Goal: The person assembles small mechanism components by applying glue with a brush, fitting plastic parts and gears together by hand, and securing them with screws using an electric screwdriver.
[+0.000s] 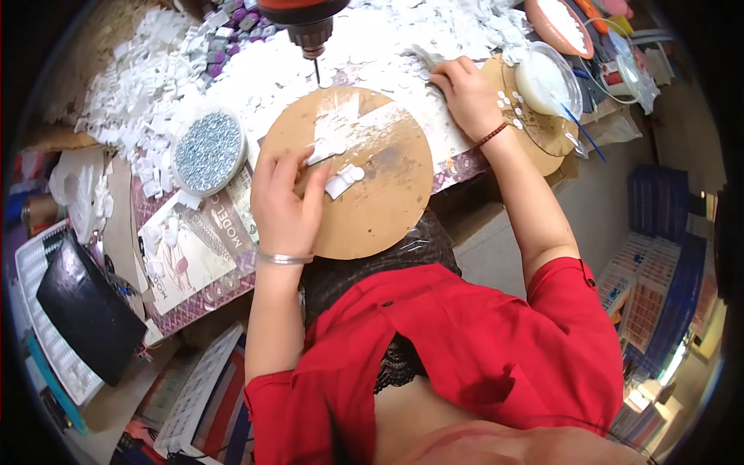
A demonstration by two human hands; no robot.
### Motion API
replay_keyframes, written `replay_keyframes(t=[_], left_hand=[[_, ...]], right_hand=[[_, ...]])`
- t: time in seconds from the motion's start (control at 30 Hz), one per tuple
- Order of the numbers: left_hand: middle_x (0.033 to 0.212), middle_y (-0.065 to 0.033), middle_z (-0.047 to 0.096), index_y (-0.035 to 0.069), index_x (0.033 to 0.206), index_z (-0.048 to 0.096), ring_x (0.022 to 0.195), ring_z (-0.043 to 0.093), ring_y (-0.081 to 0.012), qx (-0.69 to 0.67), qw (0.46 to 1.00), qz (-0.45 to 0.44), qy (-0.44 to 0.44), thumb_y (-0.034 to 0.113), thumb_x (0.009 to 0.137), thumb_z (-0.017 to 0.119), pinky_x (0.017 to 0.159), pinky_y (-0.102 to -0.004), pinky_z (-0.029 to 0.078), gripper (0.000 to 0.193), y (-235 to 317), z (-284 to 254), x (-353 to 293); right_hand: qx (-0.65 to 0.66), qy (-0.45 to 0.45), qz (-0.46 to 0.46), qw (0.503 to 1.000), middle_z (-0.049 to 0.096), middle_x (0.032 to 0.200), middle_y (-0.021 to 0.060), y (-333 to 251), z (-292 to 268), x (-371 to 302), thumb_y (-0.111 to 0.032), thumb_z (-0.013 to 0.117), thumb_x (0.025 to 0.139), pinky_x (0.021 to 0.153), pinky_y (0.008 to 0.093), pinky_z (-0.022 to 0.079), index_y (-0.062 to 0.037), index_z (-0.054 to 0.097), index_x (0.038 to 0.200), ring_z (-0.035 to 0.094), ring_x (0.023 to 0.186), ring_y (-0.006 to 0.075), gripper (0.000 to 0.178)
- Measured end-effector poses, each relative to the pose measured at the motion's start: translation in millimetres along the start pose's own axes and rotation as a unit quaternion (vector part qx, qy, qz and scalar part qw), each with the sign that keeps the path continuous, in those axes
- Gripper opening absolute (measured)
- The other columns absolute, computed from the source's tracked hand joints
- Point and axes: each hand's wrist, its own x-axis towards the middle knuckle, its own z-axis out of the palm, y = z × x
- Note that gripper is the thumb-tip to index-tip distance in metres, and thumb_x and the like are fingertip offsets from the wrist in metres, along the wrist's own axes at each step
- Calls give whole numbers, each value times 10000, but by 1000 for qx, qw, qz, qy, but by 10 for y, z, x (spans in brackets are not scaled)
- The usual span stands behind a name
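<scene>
A small white plastic piece (pixel 342 181), flat and roughly rectangular with rounded lobes at one end, is seen lying on the round brown wooden board (pixel 387 209), just left of the board's middle. It is touched by the fingertips of the left hand (pixel 284 203), whose fingers are curled loosely over the board's left part; whether the piece is pinched or only pressed cannot be told. More white pieces (pixel 329 147) of the same kind are lying just above it, partly covered by the thumb.

The right hand (pixel 466 93) is laid palm down on the heap of white plastic pieces (pixel 387 46) beyond the board, its fingers bent into the heap; what they have hold of, if anything, is hidden by the hand itself.

An orange drill (pixel 306 19) is cut off by the upper edge, only its chuck and thin bit being shown above the board. A round tin of small grey metal parts (pixel 208 152) is set left of the board; the single parts are too small to make out.
</scene>
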Motion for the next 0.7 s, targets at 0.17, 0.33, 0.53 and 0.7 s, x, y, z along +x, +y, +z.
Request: replay_keyframes(t=[0.17, 0.33, 0.53, 0.7], left_hand=[[954, -139, 595, 33, 1005, 705, 894, 594, -320, 70, 995, 72, 3, 108, 774, 778, 806, -415, 485, 253, -185, 84, 188], [949, -137, 593, 37, 965, 715, 908, 593, -330, 74, 995, 63, 14, 118, 761, 793, 817, -426, 488, 233, -203, 101, 186], [912, -113, 615, 32, 976, 719, 793, 631, -271, 98, 989, 103, 27, 104, 778, 805, 706, -353, 522, 228, -190, 134, 205], [909, -92, 593, 20, 998, 711, 752, 598, -210, 96, 991, 86, 19, 82, 780, 807, 674, -315, 510, 246, -274, 84, 164]], right_hand=[[111, 5, -22, 994, 649, 907, 128, -622, -52, 19, -119, 681, 881, 735, 407, 538, -63, 663, 948, 645, 844, 337, 89], [201, -83, -112, 970, 663, 902, 109, -1154, 250, 14, -100, 731, 845, 714, 371, 543, -66, 672, 923, 660, 818, 313, 104], [205, -62, -192, 958, 670, 915, 83, -1042, 299, -20, -89, 733, 832, 703, 364, 551, -66, 691, 945, 664, 827, 294, 123], [194, -95, -198, 956, 665, 929, 95, -979, 115, -15, -89, 718, 838, 765, 386, 541, -69, 696, 971, 656, 864, 298, 137]])
